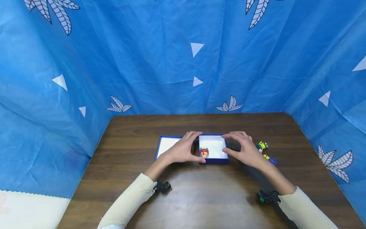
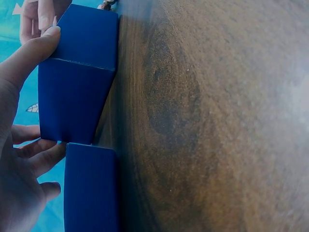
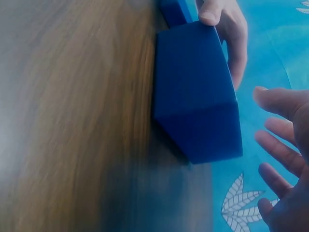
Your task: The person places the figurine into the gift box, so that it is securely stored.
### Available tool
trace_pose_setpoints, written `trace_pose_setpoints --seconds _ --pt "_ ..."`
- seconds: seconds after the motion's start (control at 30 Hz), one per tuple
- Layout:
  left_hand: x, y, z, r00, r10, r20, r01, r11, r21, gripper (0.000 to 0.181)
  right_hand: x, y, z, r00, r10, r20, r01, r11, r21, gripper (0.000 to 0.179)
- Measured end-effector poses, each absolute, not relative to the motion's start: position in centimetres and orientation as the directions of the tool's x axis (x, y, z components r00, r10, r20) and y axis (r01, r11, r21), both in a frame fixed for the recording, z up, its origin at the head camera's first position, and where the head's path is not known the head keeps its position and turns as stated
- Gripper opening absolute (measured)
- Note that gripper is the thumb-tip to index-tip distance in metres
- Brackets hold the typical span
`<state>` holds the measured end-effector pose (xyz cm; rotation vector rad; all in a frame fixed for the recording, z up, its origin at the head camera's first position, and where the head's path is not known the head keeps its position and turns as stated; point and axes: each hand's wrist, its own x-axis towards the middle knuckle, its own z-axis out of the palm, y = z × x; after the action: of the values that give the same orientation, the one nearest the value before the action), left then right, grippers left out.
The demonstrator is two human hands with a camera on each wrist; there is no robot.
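Observation:
A blue box [image 1: 216, 161] with a white inside stands uncovered on the table. In its near left corner lies a small red, yellow and blue toy figure [image 1: 204, 152]. My left hand [image 1: 182, 150] spans the box's left side, thumb at the near corner and fingers at the far one; the left wrist view shows it gripping the blue box [image 2: 77, 96]. Thumb and fingers parted, my right hand [image 1: 244, 149] hovers at the box's right side. From the right wrist, that hand [image 3: 289, 159] appears apart from the box [image 3: 193, 72], holding nothing.
Left of the box lies its blue-edged lid [image 1: 166, 147], white side up, partly behind my left hand. Beyond my right hand are a green and yellow toy figure [image 1: 262, 145] and a yellow and purple one [image 1: 271, 160]. A blue curtain [image 1: 171, 63] hangs behind the wooden table [image 1: 206, 197].

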<state>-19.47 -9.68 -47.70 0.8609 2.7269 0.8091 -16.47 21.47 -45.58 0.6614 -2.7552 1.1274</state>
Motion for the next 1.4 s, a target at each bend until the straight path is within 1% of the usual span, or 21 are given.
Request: trace_pose_setpoints --seconds 0.33,0.57,0.77,1.03,1.4 --pt "-19.4 -9.8 -47.7 -0.814 0.58 0.011 0.489 0.676 0.551 0.122 -15.0 24.4 -45.9 -0.929 -0.317 0.192 -0.361 0.654 -0.665 0.054" --pt "-19.1 -9.6 -48.1 -0.812 0.583 0.004 0.478 0.662 0.577 0.122 -13.6 26.8 -45.9 -0.941 -0.292 0.172 -0.33 0.681 -0.654 0.057" --pt "-19.4 -9.8 -48.0 -0.817 0.577 0.008 0.477 0.667 0.572 0.123 -13.1 28.4 -46.0 -0.949 -0.275 0.154 -0.307 0.691 -0.655 0.059" --pt "-19.6 -9.9 -47.9 -0.812 0.584 -0.002 0.48 0.67 0.567 0.125 -12.5 30.2 -46.4 -0.951 -0.258 0.173 -0.305 0.677 -0.67 0.059" --pt "-19.8 -9.9 -47.8 -0.819 0.574 -0.006 0.471 0.677 0.565 0.124 -11.4 32.8 -46.7 -0.974 -0.191 0.122 -0.224 0.713 -0.664 0.059"
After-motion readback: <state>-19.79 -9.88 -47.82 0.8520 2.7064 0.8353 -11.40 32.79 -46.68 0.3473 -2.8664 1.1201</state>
